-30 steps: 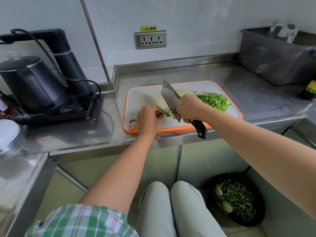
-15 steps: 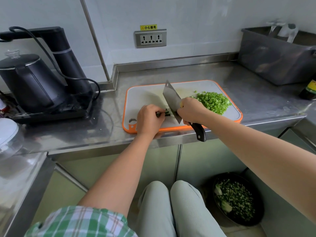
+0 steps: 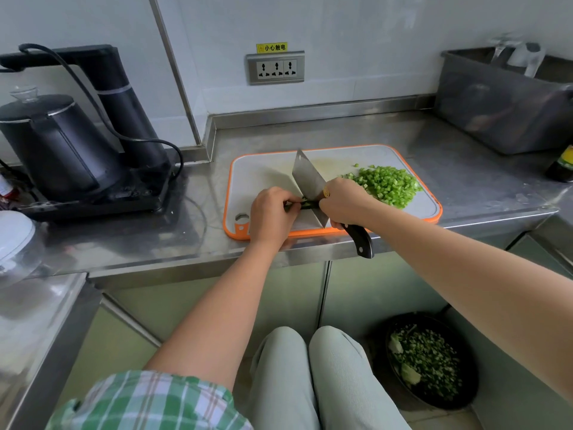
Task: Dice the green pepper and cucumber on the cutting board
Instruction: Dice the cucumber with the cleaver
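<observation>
The orange-rimmed white cutting board (image 3: 263, 172) lies at the front edge of the steel worktop (image 3: 310, 131). Over the board's near half, left of its middle, the left hand (image 3: 269, 212) has its fingers curled down. Its grip pinches a dark green strip (image 3: 305, 204) against the board. Only a short end of the strip shows between the two hands, too little to tell pepper from cucumber.

Just right of it, the right hand (image 3: 344, 200) has its grip clenched round the black handle of a cleaver (image 3: 307, 178). The handle's end sticks out past the board's near edge. The blade stands on edge across the middle of the board, its tip toward the board's far edge. Its flat side is close beside the left hand's knuckles, and its cutting edge is at the strip.

On the board's right half lies a pile of green dice (image 3: 387, 184), small and bright, just behind the right hand. A few stray bits lie toward the far side.

Left of the board, a black kettle (image 3: 52, 144) sits on its dark base. On the wall behind the board is a wall socket (image 3: 275, 68) with a yellow label above it. Behind and right of the board stands a grey tub (image 3: 502, 113), and a dark bottle (image 3: 562, 166) is farther right. On the floor below the board, right of the person's knees, a dark bowl (image 3: 393, 389) holds chopped green and pale scraps.
</observation>
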